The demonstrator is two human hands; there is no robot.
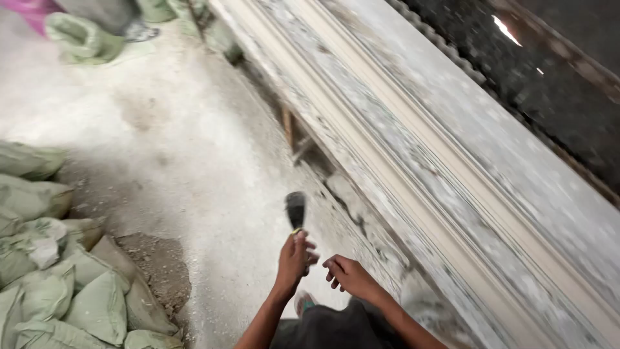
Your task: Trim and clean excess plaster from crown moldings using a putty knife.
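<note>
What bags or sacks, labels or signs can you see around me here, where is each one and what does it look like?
Stack of sacks: lower left on the floor, pale green, plump, piled on one another, dusted white.
Folded sack: upper left on the floor, same pale green, slumped.
More green sacks: top edge, only partly in view.
No labels, signs or screens show.
The left hand holds a dark brush; the right hand is empty.

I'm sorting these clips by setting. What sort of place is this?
Probably a plaster or cement moulding workshop. A long pale moulded strip lies along a dusty workbench, stacked green sacks sit on the powdery concrete floor, and the left hand holds a dark brush beside the empty right hand.
</note>
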